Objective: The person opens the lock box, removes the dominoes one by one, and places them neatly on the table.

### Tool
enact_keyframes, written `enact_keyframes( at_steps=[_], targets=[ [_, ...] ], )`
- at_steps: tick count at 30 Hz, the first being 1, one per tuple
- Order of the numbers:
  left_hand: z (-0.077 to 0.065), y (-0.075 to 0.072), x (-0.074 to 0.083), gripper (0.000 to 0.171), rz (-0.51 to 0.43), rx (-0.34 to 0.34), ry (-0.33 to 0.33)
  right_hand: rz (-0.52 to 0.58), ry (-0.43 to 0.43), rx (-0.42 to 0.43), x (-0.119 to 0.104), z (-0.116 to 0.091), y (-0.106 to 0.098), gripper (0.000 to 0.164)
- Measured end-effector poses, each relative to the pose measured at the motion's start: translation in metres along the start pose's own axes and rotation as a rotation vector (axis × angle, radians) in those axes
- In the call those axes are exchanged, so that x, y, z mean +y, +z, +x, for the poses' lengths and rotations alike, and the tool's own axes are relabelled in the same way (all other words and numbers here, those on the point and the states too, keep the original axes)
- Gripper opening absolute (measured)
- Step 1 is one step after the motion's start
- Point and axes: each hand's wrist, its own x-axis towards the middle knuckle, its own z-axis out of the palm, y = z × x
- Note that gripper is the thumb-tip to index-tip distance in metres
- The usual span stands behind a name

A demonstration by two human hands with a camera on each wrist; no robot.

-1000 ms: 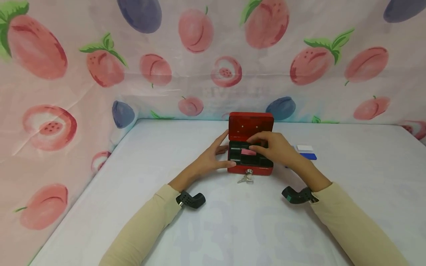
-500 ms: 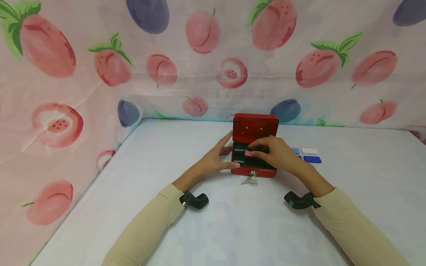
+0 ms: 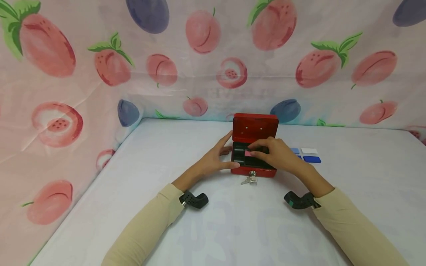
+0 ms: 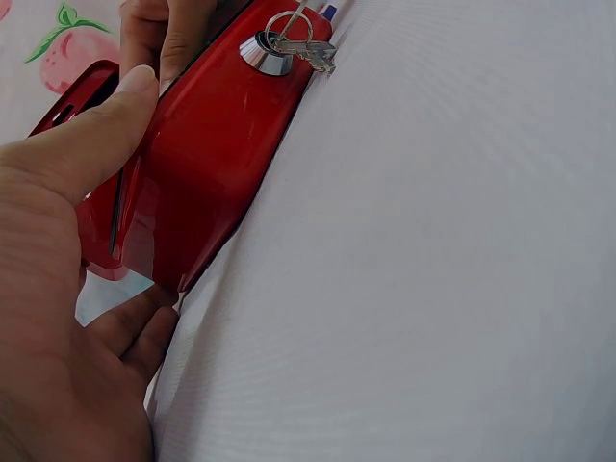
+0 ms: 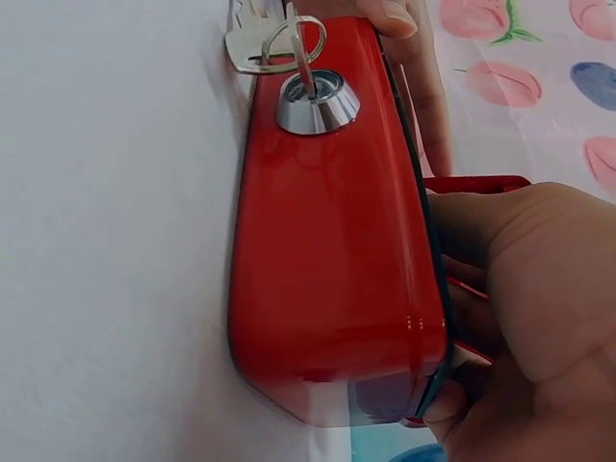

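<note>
A red cash box (image 3: 242, 171) stands with its lid (image 3: 255, 129) raised, showing a black tray (image 3: 238, 155) inside. My left hand (image 3: 213, 159) holds the box at its left side, thumb along the front rim and fingers at the side toward the back. Over the tray, my right hand (image 3: 274, 153) pinches a small pink flat piece (image 3: 248, 153) between thumb and fingers; much of the piece is hidden by the hand. In the right wrist view the right fingers reach over the box's edge, and what they pinch is out of sight. Keys (image 5: 260, 43) hang from the front lock (image 5: 318, 101).
Right of the box lie several flat rectangular pieces, among them a white piece (image 3: 309, 151), a dark blue piece (image 3: 312, 159) and a light blue piece (image 3: 294, 150). A white cloth covers the table (image 3: 233, 229). Fruit-print fabric (image 3: 206, 81) rises behind and at the left.
The right hand has dipped slightly into the tray with the pink piece, covering more of it. The head view has shifted a little; the left hand keeps its hold on the cash box.
</note>
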Motion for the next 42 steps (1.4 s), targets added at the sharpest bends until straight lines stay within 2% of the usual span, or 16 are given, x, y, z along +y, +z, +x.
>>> enact_keyframes(
  at_steps=[26,35,42],
  targets=[
    [-0.0007,0.0005,0.0023,0.1,-0.026,-0.003,0.009,0.066,0.06,-0.05,-0.0021,-0.0005,-0.0038,0.026],
    [-0.0001,0.0009,0.003,0.1,-0.015,0.002,-0.007,0.083,0.039,-0.063,-0.0034,-0.0016,-0.0065,0.028],
    [-0.0001,0.0009,0.0017,0.1,-0.016,0.003,0.0,0.076,0.042,-0.109,-0.0036,-0.0031,-0.0078,0.026]
  ],
)
